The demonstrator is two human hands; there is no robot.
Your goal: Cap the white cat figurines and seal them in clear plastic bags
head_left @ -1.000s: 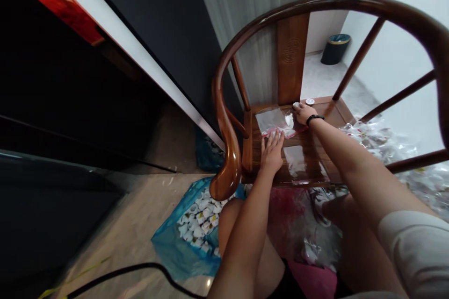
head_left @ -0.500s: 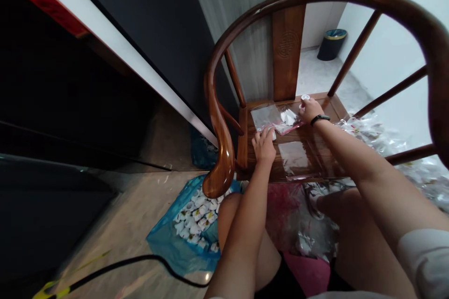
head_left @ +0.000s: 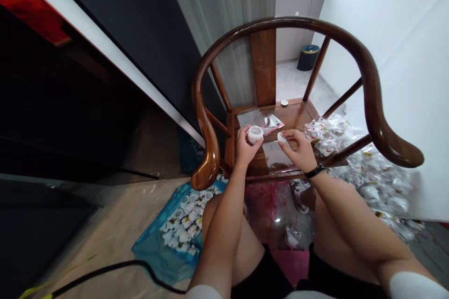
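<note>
Well:
- the left hand, fingers wrapped partway round, gripped a white round plastic cup above the glossy brown wooden chair seat
- the right hand pinched a small white piece between its fingertips (too small to identify)

Glossy, smooth-varnished dark wood on the curved chair rail and the chair seat, with a wet-looking shine on both; thin, crinkly clear plastic in the bag on that seat, and similar slick film in the heap on the right. Smooth white surfaces on the ring and small piece, their material too small to tell — then shiny thin blue plastic in the sack on the near left, soft grey cloth in the curtain on the far left, and dull black rubber on the cable.
</note>
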